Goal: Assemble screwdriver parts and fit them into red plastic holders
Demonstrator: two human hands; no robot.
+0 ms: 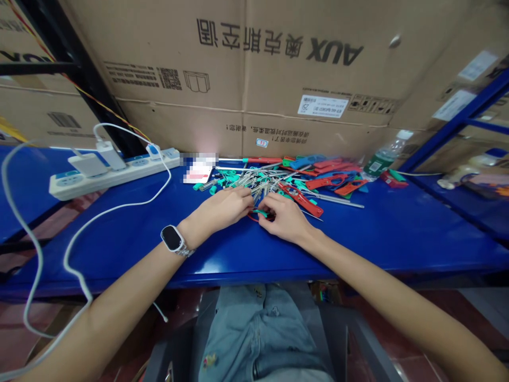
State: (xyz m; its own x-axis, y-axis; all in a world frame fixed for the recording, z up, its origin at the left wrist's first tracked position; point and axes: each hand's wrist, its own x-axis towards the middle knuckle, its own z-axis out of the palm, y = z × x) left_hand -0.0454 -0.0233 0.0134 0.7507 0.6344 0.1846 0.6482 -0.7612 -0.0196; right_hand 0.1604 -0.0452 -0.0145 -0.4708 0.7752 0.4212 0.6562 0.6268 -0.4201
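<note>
Just in front of a heap of small parts, my two hands are close together over the blue table (222, 249). My left hand (234, 204) has its fingers bent and pressed together; what they hold, if anything, is hidden. Between the thumb and fingers of my right hand (287, 217) is a small teal plastic piece (260, 212), with something red beside it partly covered. Behind the hands lie teal-tipped metal parts and thin wires (248, 178). A red plastic handle-like piece (304, 202) rests beside my right hand.
Red, blue and green flat plastic pieces (332, 170) pile up at the back right, near a plastic bottle (384, 156). A white power strip (71, 185) with chargers stands at left, its white cable (115, 209) looping over the table. Large cardboard (262, 74) walls the back.
</note>
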